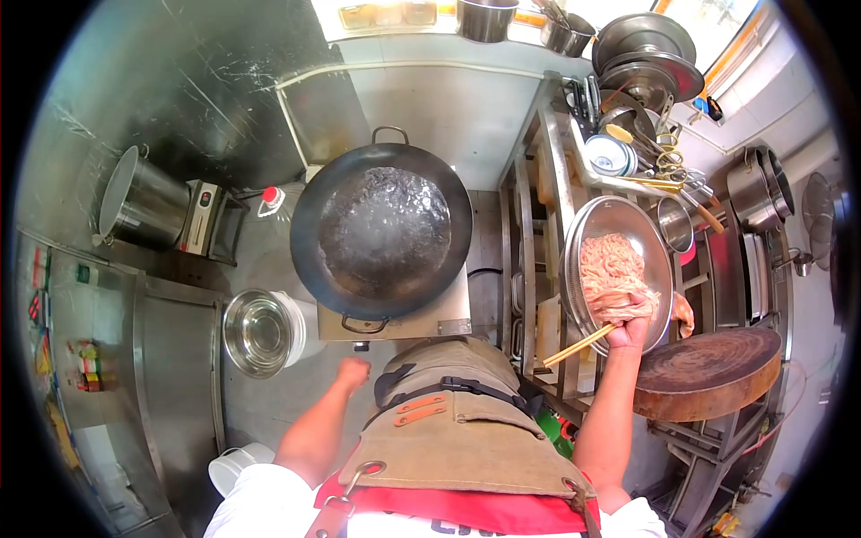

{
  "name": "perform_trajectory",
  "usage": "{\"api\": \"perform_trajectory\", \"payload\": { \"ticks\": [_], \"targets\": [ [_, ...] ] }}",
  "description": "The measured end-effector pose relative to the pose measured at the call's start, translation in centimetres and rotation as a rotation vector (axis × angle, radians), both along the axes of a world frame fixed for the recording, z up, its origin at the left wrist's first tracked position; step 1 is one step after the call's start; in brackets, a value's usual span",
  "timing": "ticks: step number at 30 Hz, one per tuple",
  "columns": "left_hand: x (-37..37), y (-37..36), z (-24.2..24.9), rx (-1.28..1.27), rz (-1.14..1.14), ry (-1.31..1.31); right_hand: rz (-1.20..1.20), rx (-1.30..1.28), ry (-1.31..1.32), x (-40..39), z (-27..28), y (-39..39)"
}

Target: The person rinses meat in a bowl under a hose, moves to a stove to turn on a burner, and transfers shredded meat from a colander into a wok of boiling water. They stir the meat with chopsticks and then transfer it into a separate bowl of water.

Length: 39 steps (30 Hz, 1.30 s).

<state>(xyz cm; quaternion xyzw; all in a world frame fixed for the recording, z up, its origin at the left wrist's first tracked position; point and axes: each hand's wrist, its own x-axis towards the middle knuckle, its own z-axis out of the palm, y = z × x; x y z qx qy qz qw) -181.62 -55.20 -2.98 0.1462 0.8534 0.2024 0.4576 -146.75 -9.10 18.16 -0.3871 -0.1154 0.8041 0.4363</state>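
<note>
Meat [612,262] in pale pink strands lies in a metal bowl [660,260] on the right side, above the metal rack [558,170]. The right hand [633,325] reaches over the near rim of the bowl, its fingers bent and partly closed, touching the strands at their near end while it has hold of a pair of chopsticks [578,345], which point out to the left and nearer the person. The left hand [353,370] is curled into a loose fist just nearer than the stove [404,325]; whether it holds anything inside cannot be told. On the stove, left of the bowl, sits a large dark wok [305,224] with clear, rippling liquid [386,224] in it and a loop handle at its far and near sides. A round wooden chopping block [708,369] stands nearer and to the right of the bowl. Beyond the bowl, a white tray [587,166] holds small bowls [610,155] and utensils. Left of the stove are a shiny steel basin [256,332] and a red-capped bottle [272,201].
</note>
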Motion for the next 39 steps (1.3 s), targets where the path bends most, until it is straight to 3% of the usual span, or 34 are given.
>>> {"api": "perform_trajectory", "payload": {
  "ticks": [3,9,13,21,27,30,33,38,39],
  "targets": [
    [0.4,0.2,0.2,-0.003,0.206,-0.077,0.031,0.015,0.016,0.2,-0.2,0.1],
    [0.1,0.5,0.4,-0.063,0.132,-0.064,0.025,0.022,0.052,0.9,-1.5,0.6],
    [-0.4,-0.9,-2.0,0.046,-0.159,0.082,0.023,0.053,0.048,1.1,-1.7,0.6],
    [-1.0,-0.7,-2.2,-0.235,-0.991,0.442,0.028,0.04,0.085,0.7,-0.9,0.2],
    [-1.1,-1.0,-2.6,-0.252,-0.993,0.437,0.007,0.025,0.051,0.3,-0.4,0.1],
    [-0.9,-1.2,-2.8,-0.265,-0.878,0.407,0.006,0.036,0.027,0.4,-0.6,0.1],
    [-1.0,-1.0,-2.2,-0.277,-0.962,0.423,0.029,0.059,0.041,0.7,-1.1,0.2],
    [-1.1,-2.2,-4.5,-0.156,-0.488,0.219,0.039,0.055,0.048,0.8,-1.1,0.3],
    [-1.0,-2.0,-4.1,-0.151,-0.503,0.235,0.038,0.05,0.047,0.6,-0.9,0.2]
  ]
}}
